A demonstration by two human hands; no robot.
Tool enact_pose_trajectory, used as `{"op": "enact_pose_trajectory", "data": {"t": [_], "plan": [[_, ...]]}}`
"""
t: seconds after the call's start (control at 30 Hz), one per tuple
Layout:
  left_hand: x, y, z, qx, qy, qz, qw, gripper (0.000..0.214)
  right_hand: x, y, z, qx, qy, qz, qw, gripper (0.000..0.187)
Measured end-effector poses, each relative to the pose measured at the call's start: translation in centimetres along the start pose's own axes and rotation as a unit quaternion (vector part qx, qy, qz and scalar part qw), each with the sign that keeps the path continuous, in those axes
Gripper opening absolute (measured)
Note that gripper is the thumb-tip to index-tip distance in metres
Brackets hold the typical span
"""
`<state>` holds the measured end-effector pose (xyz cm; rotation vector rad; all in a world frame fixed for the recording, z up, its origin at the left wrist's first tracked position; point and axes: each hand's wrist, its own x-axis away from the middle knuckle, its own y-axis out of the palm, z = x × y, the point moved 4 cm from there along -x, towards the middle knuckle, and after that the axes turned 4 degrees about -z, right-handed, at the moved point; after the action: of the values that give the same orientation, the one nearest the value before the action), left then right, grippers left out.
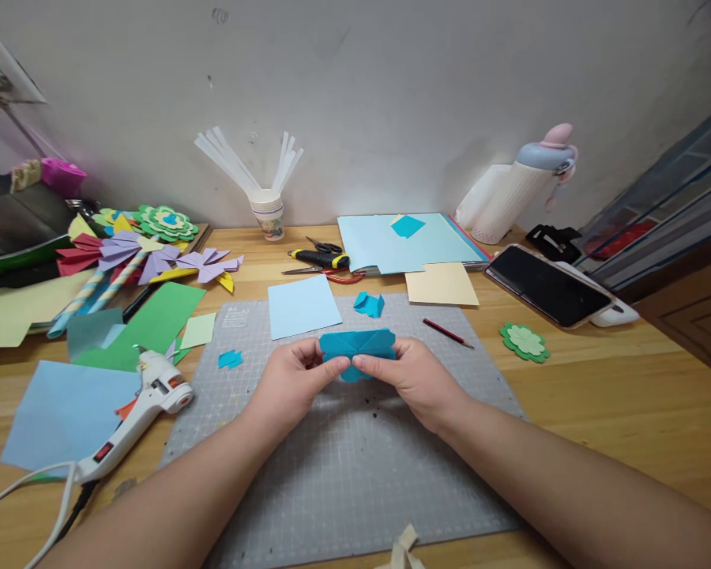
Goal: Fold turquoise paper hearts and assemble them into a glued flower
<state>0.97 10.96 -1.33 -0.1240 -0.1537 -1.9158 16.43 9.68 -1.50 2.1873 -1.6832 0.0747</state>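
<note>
Over the big grey mat (332,474), my left hand (285,381) and my right hand (422,381) pinch a bright blue paper (359,341) between thumbs and fingers. It has rounded corners and fold lines meeting near the middle.

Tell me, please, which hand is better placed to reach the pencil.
The right hand, I'd judge: the pencil lies nearer to it than to the left hand, though both hold the blue paper.
</note>
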Motion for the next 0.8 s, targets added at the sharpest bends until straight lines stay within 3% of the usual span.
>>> {"op": "enact_pose_trajectory", "data": {"t": [0.43,0.6,0.7,0.8], "plan": [[0.1,0.4,-0.1,-0.022,0.0,-0.004,1.0,0.028,0.0,0.3,-0.3,0.011,-0.01,0.009,1.0,0.029],[0.7,-0.6,1.4,-0.112,0.096,0.097,0.984,0.023,0.1,0.4,-0.2,0.078,-0.034,-0.006,0.996,0.021],[1.1,-0.3,2.7,-0.187,0.174,0.071,0.964,0.013,0.3,0.6,-0.6,0.155,-0.08,-0.017,0.985,0.016],[1.3,0.0,3.2,-0.186,0.192,0.046,0.963,0.003,0.6,0.8,-0.9,0.203,-0.104,-0.012,0.974,0.015]]}}
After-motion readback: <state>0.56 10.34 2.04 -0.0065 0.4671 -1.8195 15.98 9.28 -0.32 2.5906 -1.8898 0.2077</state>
